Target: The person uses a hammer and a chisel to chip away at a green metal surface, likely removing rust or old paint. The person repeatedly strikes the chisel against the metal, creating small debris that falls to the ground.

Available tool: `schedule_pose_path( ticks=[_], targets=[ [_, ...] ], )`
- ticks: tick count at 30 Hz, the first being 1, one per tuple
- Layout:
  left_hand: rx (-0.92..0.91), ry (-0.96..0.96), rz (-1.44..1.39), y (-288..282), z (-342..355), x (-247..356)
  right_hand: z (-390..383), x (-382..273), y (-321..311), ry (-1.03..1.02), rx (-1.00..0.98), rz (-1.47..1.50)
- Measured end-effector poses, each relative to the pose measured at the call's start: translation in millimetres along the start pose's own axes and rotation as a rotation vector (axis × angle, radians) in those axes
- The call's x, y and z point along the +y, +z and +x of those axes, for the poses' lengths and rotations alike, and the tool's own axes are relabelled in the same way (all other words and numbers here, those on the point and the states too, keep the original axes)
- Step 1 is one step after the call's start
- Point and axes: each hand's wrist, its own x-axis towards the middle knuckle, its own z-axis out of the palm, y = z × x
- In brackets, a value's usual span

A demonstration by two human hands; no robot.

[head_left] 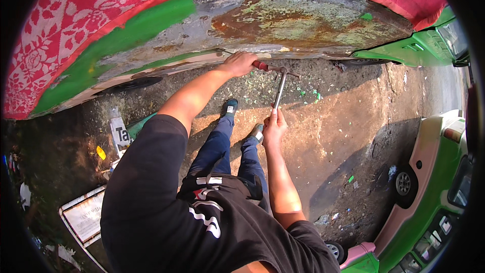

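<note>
Along the lower edge of a worn car body panel [303, 25], my left hand [239, 64] is closed round a red-handled tool [260, 65]. A thin metal tip shows just past the knuckles, against the panel edge; most of the tool is hidden in the fist, so I cannot tell its exact kind. My right hand [274, 127] grips the metal shaft of a hammer [280, 90] below it. The hammer's head lies at the end of the red handle, touching or very close. Rust, bare grey metal and green paint cover the panel.
A red patterned cloth [111, 5] drapes over the car. Behind it at right stands a green vehicle [404, 48]; a green and pink car [404, 222] is at lower right. At left lie a framed white sign [86, 217] and scraps. Paint flakes dot the dirt ground [323, 136].
</note>
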Motion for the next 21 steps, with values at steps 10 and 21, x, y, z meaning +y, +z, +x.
schedule_pose_path(
  ticks=[10,21],
  targets=[
    [0.046,0.094,-0.084,-12,-64,-39,-9,-22,-4,0.002,0.101,0.088],
    [0.128,0.257,-0.208,-7,-21,9,-13,-23,-29,0.030,0.085,0.002]
  ],
)
